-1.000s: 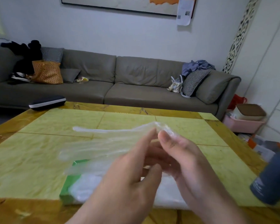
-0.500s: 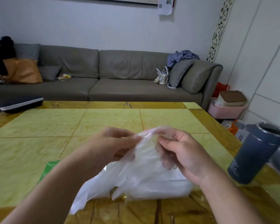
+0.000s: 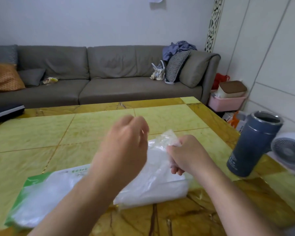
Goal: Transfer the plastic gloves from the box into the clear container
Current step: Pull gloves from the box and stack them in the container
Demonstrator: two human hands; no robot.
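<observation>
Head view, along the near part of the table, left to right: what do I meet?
Green-edged glove pack → left hand → crumpled plastic glove gripped by the right hand → dark blue cylindrical container → white fan beyond the table edge.

The left hand (image 3: 126, 147) is blurry, so its fingers are hard to see. Its arm hides the middle of the glove pack (image 3: 46, 195). The fan (image 3: 289, 151) is cut off at the right edge.

Clear plastic glove (image 3: 162, 142) crumpled, raised above green-edged pack of gloves (image 3: 46, 193) lying flat on table.
</observation>
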